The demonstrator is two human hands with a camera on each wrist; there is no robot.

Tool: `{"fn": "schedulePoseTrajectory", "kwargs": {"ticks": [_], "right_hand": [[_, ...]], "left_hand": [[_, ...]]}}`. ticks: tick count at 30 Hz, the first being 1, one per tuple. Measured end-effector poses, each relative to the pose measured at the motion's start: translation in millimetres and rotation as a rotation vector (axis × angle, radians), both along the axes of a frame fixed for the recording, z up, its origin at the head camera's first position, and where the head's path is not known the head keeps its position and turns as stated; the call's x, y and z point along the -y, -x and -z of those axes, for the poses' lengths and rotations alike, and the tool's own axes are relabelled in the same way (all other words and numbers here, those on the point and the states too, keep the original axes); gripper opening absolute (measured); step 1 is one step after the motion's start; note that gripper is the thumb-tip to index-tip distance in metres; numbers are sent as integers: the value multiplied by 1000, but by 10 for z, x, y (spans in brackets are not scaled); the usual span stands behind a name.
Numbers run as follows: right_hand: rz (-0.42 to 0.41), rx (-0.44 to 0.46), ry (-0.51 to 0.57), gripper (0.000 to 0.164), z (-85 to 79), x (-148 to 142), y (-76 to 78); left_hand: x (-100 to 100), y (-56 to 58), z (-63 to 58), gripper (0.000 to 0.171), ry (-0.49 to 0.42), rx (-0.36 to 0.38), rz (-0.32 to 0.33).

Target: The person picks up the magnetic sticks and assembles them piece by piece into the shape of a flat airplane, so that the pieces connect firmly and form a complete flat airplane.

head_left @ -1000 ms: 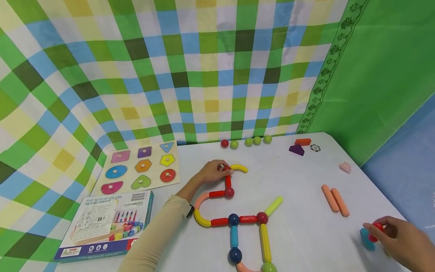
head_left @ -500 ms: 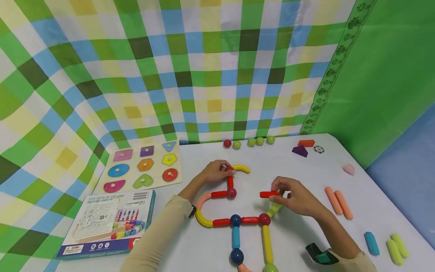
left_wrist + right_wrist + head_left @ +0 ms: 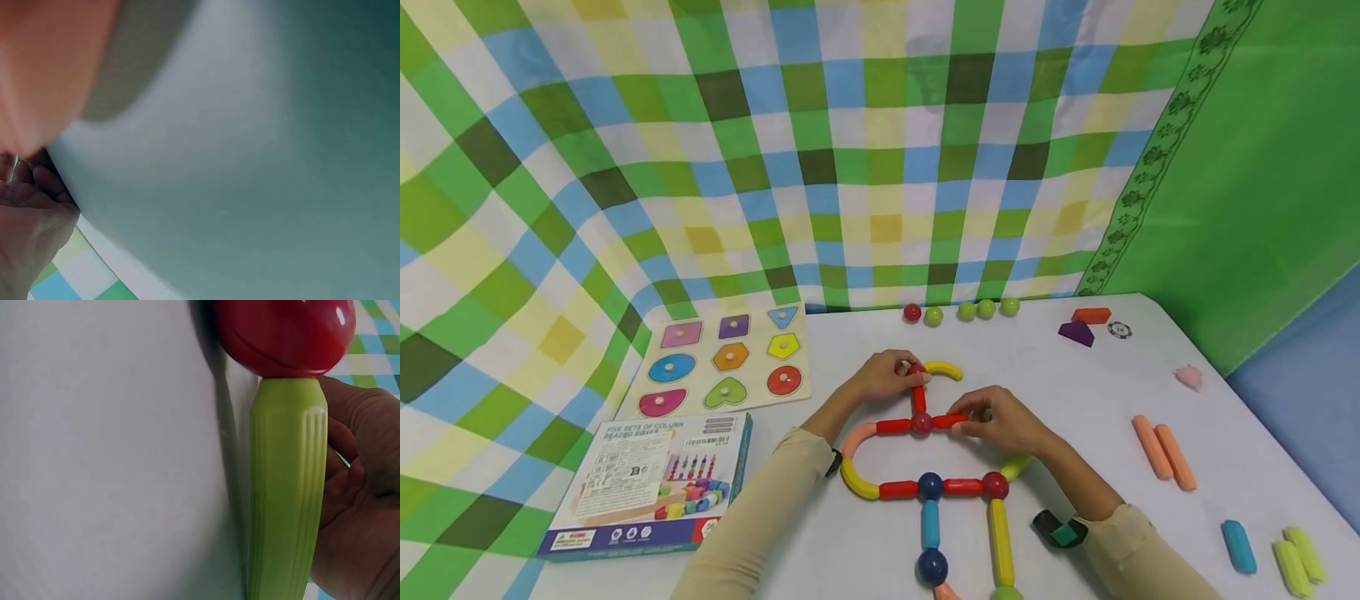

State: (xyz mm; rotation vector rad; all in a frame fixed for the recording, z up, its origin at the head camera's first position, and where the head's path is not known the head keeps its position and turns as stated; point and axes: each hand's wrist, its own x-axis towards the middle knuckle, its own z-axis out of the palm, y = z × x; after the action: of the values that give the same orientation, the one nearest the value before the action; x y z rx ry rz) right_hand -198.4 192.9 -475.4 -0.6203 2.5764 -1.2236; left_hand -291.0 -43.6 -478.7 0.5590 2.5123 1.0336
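With its fingertips my left hand [image 3: 883,377] pinches a red ball [image 3: 915,369] at the top of an upright red rod [image 3: 918,399]. A yellow curved rod [image 3: 944,368] juts right from that ball. My right hand [image 3: 1002,420] pinches a short red rod [image 3: 951,421], whose left end meets the lower red ball [image 3: 921,424]. Below lies the joined outline of rods and balls, including a blue ball [image 3: 930,486] and a long yellow rod [image 3: 1002,542]. A lime rod [image 3: 287,487] and red ball [image 3: 287,334] fill the right wrist view beside the hand.
Spare orange rods [image 3: 1164,452], a blue rod [image 3: 1238,547] and lime rods [image 3: 1292,567] lie at right. Loose green balls [image 3: 986,308] line the back. A shape puzzle board [image 3: 722,360] and toy box [image 3: 651,483] occupy the left. A purple block [image 3: 1077,333] sits back right.
My right hand has come from the right edge to the middle with the red rod, bringing it against the lower red ball. The left hand keeps its hold on the upper ball.
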Motion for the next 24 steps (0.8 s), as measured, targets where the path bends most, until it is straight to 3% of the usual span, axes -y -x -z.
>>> {"fn": "schedulePoseTrajectory", "kwargs": {"ticks": [7, 15, 20, 24], "right_hand": [[12, 22, 16, 21, 11, 7, -5], [46, 31, -2, 21, 21, 18, -20], [57, 38, -26, 19, 28, 32, -23], [42, 25, -31, 19, 25, 50, -16]], "left_hand": [[33, -17, -49, 32, -19, 15, 10], [105, -108, -28, 52, -11, 64, 3], [108, -203, -1, 73, 49, 99, 21], [57, -265, -20, 82, 101, 87, -10]]}}
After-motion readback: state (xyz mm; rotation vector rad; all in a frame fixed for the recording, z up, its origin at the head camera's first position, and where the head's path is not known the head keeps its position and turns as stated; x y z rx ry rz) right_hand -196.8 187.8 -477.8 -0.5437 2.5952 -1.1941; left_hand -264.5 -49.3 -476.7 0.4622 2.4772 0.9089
